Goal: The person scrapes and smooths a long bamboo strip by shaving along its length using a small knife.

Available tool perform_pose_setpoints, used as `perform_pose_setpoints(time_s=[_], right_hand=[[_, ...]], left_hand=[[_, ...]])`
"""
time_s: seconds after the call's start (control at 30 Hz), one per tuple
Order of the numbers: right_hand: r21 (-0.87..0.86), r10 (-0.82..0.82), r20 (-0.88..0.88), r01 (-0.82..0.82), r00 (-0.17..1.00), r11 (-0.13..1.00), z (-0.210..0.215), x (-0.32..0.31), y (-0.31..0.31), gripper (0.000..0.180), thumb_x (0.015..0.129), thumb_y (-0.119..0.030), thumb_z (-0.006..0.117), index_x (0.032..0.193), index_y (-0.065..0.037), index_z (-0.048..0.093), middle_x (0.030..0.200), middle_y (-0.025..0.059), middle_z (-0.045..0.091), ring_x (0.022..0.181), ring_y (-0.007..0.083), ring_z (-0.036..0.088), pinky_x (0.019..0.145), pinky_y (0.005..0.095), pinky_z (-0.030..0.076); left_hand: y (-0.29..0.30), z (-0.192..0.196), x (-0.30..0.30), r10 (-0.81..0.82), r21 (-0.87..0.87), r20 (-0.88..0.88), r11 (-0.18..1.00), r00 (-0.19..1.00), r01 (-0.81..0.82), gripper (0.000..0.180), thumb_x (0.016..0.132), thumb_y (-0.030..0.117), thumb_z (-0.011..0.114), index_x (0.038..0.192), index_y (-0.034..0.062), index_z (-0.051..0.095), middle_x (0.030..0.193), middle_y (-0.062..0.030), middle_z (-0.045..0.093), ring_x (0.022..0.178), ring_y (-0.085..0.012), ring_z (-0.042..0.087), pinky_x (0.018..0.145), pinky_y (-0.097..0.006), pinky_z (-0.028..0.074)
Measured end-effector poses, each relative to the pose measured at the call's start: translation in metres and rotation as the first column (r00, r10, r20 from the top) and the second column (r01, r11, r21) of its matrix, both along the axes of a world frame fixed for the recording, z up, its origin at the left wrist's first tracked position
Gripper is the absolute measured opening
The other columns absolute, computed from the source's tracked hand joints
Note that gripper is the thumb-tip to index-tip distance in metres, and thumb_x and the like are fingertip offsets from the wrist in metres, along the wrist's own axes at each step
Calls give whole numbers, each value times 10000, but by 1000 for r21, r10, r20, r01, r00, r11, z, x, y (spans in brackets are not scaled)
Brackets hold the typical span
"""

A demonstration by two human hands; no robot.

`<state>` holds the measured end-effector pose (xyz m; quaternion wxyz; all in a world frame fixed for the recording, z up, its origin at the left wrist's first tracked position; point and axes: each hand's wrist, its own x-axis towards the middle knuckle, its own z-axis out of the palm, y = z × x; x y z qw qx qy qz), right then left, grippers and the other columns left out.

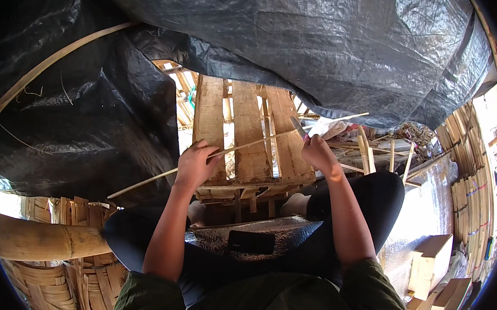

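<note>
A long, thin bamboo stick (249,145) slants across in front of me, its near end low on the left and its far end high on the right. My left hand (197,162) is closed around it left of the middle. In my right hand (318,152) is a knife (298,125), its blade pointing up and to the left, close to the stick. Whether the blade touches the stick I cannot tell. Beneath both hands stands a low bench of wooden planks (250,117) with gaps between the boards.
Black plastic sheeting (337,40) hangs ahead and on the left. Upright bamboo pieces (366,152) stand right of the bench. A thick bamboo pole (46,239) lies at left. Between my legs rests a dark phone-like slab (251,242) on a silvery mat. Cardboard boxes (430,265) sit at lower right.
</note>
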<state>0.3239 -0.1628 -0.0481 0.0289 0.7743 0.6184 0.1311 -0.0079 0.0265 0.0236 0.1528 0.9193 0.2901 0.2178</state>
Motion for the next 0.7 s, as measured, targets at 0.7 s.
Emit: perform_pose_setpoints(time_s=[0.7], right_hand=[[68, -163, -752, 321, 638, 945, 71, -6, 8, 299, 926, -306, 713, 893, -12, 756, 737, 239, 658, 669, 386, 649, 649, 443, 493]], left_hand=[[12, 32, -23, 231, 8, 24, 973, 973, -232, 55, 754, 127, 796, 792, 116, 758, 754, -38, 622, 735, -279, 643, 623, -402, 493]])
